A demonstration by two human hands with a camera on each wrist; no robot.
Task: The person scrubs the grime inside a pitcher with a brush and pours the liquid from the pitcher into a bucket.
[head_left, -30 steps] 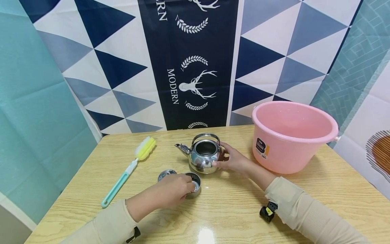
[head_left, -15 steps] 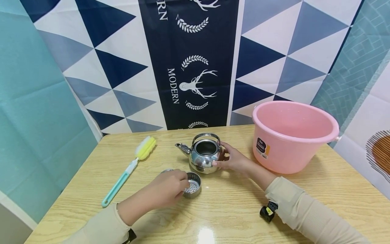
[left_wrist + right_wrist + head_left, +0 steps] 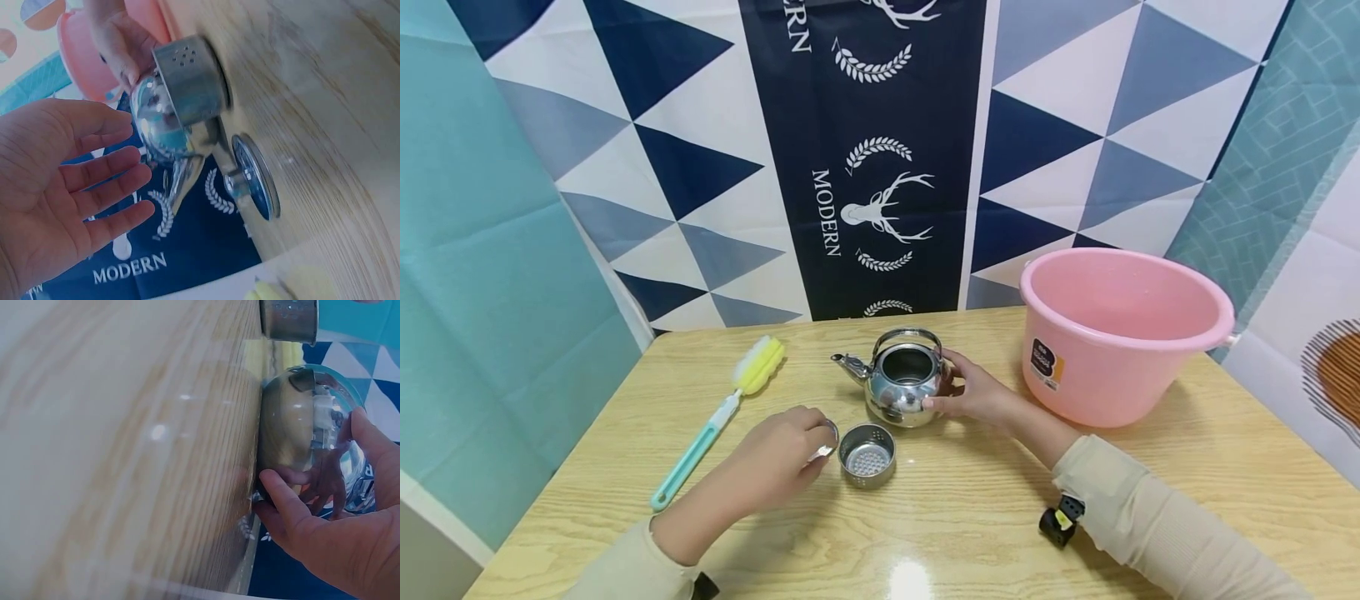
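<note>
A shiny steel teapot [image 3: 901, 392] stands upright without its lid, handle raised and spout to the left. My right hand [image 3: 972, 392] grips its right side, thumb in front and fingers farther round; the right wrist view has fingertips against the polished body. In front of the pot sits a perforated strainer cup [image 3: 867, 457], its mouth up. Left of the cup, the round lid [image 3: 257, 178] lies knob up on the table. My left hand [image 3: 786, 454] hovers over the lid and partly hides it. Spread, loosely bent fingers of that hand hold nothing in the left wrist view.
On the table's left lies a sponge brush [image 3: 718, 421] with a yellow and white head and a turquoise handle. A large pink basin [image 3: 1097, 375] stands at the right rear. Patterned cloth [image 3: 700, 167] hangs behind the wooden table [image 3: 970, 517].
My left hand has come out of the strainer cup and moved left over the lid. The cup is now fully visible. The right hand and teapot have stayed in place.
</note>
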